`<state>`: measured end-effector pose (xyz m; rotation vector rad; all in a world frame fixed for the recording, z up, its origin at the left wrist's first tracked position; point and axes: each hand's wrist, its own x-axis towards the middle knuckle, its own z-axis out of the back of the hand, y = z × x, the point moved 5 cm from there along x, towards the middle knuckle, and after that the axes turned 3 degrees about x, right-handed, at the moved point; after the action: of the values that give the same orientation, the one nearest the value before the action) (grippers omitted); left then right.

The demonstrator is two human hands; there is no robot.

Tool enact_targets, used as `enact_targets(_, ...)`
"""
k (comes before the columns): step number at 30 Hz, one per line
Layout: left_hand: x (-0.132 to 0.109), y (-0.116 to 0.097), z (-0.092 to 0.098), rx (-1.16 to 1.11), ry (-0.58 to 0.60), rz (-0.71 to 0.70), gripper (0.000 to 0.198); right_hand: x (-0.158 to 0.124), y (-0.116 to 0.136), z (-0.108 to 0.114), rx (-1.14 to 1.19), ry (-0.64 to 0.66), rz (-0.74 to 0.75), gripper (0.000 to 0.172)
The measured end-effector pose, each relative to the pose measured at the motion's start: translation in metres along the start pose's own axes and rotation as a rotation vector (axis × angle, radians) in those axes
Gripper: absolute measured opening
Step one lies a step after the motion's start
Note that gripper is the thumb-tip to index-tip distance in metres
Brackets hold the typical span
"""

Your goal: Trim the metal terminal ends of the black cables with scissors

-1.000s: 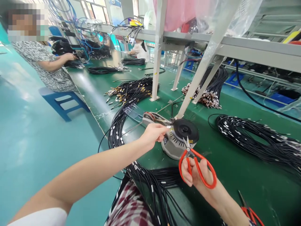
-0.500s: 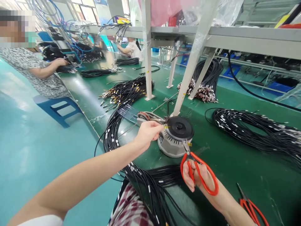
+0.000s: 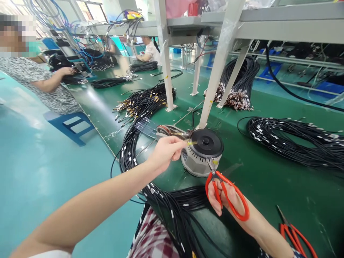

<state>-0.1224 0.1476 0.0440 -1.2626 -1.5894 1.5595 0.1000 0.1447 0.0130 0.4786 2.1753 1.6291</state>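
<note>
Long green tabletop [image 3: 228, 123], viewed from its left edge. Over it, the right hand [image 3: 228, 192] grips red-handled scissors [image 3: 213, 173], blades slightly apart, beside a grey round machine [image 3: 197, 166]. The left hand [image 3: 166, 150] presses thumb and fingertips together at a yellow strip [image 3: 192, 143] on the machine's black top [image 3: 206, 142]; whether they grip it, I cannot tell. Black cables [image 3: 129, 148] curve near that edge; farther along sits a co-worker [image 3: 24, 80].

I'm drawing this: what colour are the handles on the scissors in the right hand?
Those handles are bright red, clearest in the head view.
</note>
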Motion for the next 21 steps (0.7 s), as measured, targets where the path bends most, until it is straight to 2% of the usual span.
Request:
enact_targets(3,-0.001,0.009,0.0,-0.059,0.028,0.069,0.021,0.001,0.0,0.0,-0.016,0.032,-0.005,0.052)
enact_targets(9,-0.007,0.02,0.0,-0.085,0.049,0.12,0.028,0.005,-0.001,-0.005,0.002,0.07,-0.038,0.053)
enact_targets(16,-0.006,0.024,0.001,-0.147,0.044,0.169,0.02,0.028,-0.008,-0.011,-0.049,0.0,-0.143,0.055)
enact_targets(21,-0.005,0.028,0.003,-0.185,0.062,0.19,0.022,0.042,-0.007,-0.013,-0.082,-0.044,-0.212,0.058)
